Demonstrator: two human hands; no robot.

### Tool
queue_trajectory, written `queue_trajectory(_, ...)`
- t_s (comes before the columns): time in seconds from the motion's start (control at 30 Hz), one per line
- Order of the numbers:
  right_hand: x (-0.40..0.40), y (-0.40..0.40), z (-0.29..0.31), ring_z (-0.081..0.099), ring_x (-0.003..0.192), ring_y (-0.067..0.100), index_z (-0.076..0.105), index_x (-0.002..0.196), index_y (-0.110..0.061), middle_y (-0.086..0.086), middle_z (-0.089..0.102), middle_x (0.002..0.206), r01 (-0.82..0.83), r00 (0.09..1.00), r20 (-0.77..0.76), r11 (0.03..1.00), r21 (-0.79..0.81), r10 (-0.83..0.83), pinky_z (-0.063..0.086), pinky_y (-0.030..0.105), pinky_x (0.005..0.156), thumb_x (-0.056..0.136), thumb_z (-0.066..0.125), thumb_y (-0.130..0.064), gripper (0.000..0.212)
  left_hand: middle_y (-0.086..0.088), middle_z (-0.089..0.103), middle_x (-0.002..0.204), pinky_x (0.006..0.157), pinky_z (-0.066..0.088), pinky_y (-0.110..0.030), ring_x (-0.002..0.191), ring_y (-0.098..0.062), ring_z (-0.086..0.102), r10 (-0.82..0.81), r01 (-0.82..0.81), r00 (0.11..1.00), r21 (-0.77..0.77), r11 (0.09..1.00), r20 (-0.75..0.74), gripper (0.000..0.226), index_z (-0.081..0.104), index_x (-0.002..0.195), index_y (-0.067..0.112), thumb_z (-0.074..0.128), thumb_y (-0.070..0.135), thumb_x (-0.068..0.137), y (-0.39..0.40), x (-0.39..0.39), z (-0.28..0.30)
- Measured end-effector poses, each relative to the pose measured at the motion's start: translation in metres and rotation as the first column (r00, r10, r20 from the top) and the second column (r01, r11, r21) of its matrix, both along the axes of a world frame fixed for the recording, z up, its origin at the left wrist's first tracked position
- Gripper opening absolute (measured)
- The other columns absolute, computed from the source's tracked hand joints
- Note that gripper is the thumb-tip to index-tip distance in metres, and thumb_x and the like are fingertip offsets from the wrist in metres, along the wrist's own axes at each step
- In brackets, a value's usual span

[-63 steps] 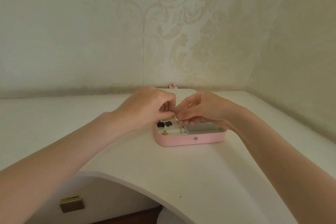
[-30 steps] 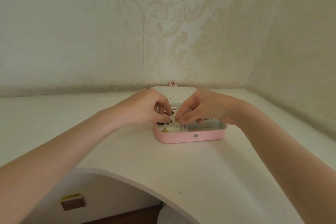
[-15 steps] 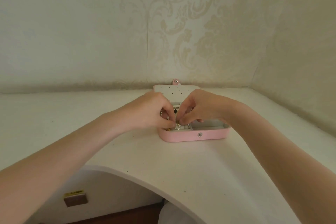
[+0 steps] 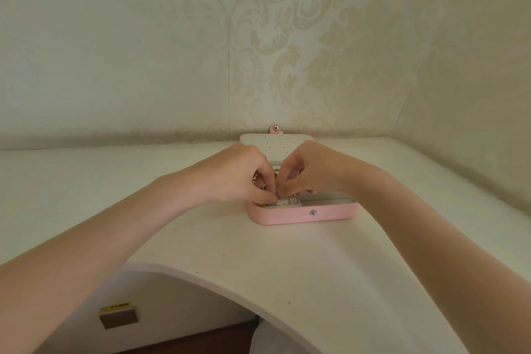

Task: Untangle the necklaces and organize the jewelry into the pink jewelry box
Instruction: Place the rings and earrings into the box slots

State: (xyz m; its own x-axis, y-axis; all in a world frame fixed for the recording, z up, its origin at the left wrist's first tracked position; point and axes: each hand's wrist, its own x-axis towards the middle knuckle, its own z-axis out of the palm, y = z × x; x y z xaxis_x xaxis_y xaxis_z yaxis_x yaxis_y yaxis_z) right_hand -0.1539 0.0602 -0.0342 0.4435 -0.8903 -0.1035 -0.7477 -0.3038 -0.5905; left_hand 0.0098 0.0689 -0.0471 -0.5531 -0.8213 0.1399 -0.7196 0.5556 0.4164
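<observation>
On the white table (image 4: 201,241) by the papered wall, we see the open pink box (image 4: 304,214) at centre; left hand (image 4: 238,175) and right hand (image 4: 311,169) pinch, perhaps, a ring (image 4: 280,202) at its ten o'clock corner.

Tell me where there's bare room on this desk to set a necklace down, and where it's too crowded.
Bare desk shows between the pink jewelry box and the curved front edge, and left of the box beyond the left hand. Crowded: the box's left compartments, where left and right hand meet over the jewelry.
</observation>
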Motion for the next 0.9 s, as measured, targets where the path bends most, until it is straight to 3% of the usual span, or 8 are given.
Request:
queue_trajectory(0.23,0.004,0.002,0.002,0.048,0.046,-0.001,0.073,0.078,-0.009,-0.003,0.058,0.057,-0.003,1.000,0.021,0.999,-0.033,0.003,0.033,0.004,0.045,0.075,0.072,-0.004,0.006,0.009,0.050,0.059,0.054,0.031,-0.020,0.058,-0.009,0.041,0.005,-0.005,1.000,-0.016,1.000,-0.001,0.003,0.075,0.077,0.022,0.072,0.023,0.077,0.000,0.002,0.008)
queue_trajectory(0.37,-0.013,0.002,0.014,0.048,0.043,-0.002,0.071,0.075,-0.012,-0.012,0.055,0.048,0.134,0.977,0.176,0.989,-0.058,-0.122,0.035,0.010,0.045,0.081,0.068,-0.007,0.008,0.015,0.051,0.053,0.052,0.032,-0.016,0.056,-0.005,0.043,0.028,-0.029,0.999,-0.024,0.999,-0.039,0.003,0.074,0.075,0.021,0.072,0.023,0.077,-0.003,0.002,0.011)
queue_trajectory(0.53,-0.055,0.003,0.031,0.051,0.054,0.009,0.070,0.075,-0.010,-0.001,0.063,0.063,0.301,0.932,0.244,0.948,-0.102,-0.270,0.037,0.016,0.047,0.081,0.067,-0.004,0.009,0.016,0.056,0.060,0.056,0.035,-0.009,0.061,0.004,0.048,0.020,-0.026,0.995,-0.059,0.998,-0.098,0.006,0.072,0.076,0.018,0.068,0.020,0.081,-0.005,-0.017,0.012)
queue_trajectory(0.6,-0.074,0.001,0.031,0.052,0.056,0.011,0.069,0.072,-0.012,0.000,0.063,0.064,0.364,0.922,0.194,0.920,-0.147,-0.334,0.037,0.018,0.048,0.081,0.066,-0.003,0.013,0.018,0.056,0.060,0.056,0.033,-0.006,0.060,0.009,0.049,-0.002,-0.004,0.996,-0.061,0.998,-0.091,0.007,0.072,0.077,0.019,0.067,0.019,0.082,-0.005,-0.028,0.012)
queue_trajectory(0.73,-0.106,-0.009,0.011,0.057,0.066,0.013,0.073,0.082,-0.010,0.003,0.067,0.076,0.444,0.880,-0.051,0.856,-0.264,-0.472,0.040,0.014,0.048,0.082,0.064,-0.005,0.010,0.020,0.056,0.063,0.060,0.034,-0.002,0.061,0.013,0.050,-0.034,0.032,0.998,-0.059,0.998,-0.049,0.011,0.073,0.082,0.013,0.064,0.018,0.084,-0.007,-0.049,0.012)
queue_trajectory(0.83,-0.122,-0.013,-0.012,0.062,0.092,0.021,0.073,0.092,-0.007,0.007,0.068,0.098,0.464,0.829,-0.171,0.826,-0.319,-0.532,0.043,0.023,0.064,0.082,0.064,-0.004,0.015,0.013,0.064,0.071,0.065,0.029,0.004,0.064,0.006,0.052,-0.012,0.010,1.000,-0.077,0.997,-0.020,0.013,0.074,0.086,0.015,0.062,0.023,0.086,-0.009,-0.058,0.012)
queue_trajectory(0.9,-0.129,-0.013,-0.023,0.060,0.095,0.022,0.073,0.093,-0.007,0.005,0.064,0.097,0.476,0.824,-0.163,0.820,-0.319,-0.542,0.039,0.022,0.070,0.080,0.065,-0.003,0.015,0.007,0.068,0.079,0.065,0.029,0.004,0.066,0.004,0.052,-0.006,0.005,1.000,-0.064,0.998,-0.024,0.014,0.073,0.087,0.015,0.062,0.023,0.087,-0.010,-0.062,0.012)
